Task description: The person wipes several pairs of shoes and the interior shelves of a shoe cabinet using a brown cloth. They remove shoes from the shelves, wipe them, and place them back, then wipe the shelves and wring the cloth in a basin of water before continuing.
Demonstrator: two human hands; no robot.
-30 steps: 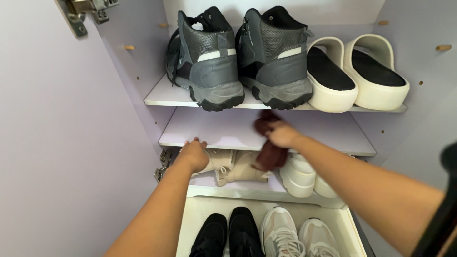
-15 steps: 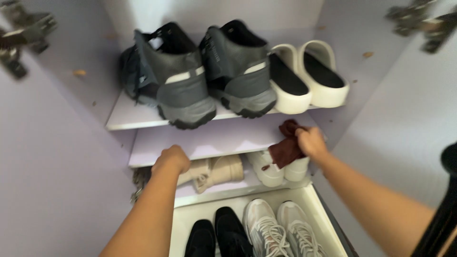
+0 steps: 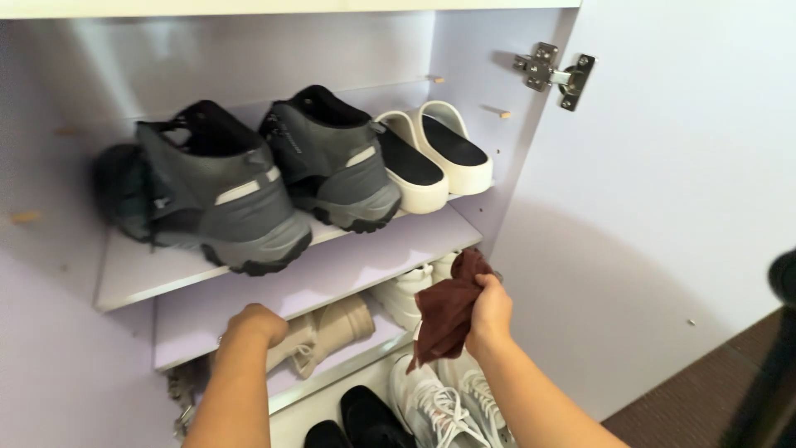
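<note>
Here, grip first, then outward.

Right hand: my right hand (image 3: 491, 314) is closed in a fist round a dark maroon cloth (image 3: 448, 311); the fingers are curled tight and the cloth is bunched inside them, its loose end hanging down below my knuckles.
Cloth position: it hangs in front of the right end of the bare middle shelf (image 3: 332, 278), near the open cabinet door (image 3: 680, 207).
Left hand: my left hand (image 3: 253, 323) is curled over the front edge of that same bare shelf, fingers bent down; I cannot tell whether anything is held inside them.
Just below my hands: beige boots (image 3: 336, 332) lie on their sides on the next shelf down, with white shoes (image 3: 410, 294) beside them to the right.
Bottom: white lace-up sneakers (image 3: 439, 406) sit under the cloth, black shoes (image 3: 365, 419) just left of them.
Top shelf: two grey high-top boots (image 3: 274, 182) stand side by side, and a pair of cream slides (image 3: 431, 158) lies to their right.
Door: a metal hinge (image 3: 554, 73) shows near its upper edge.
</note>
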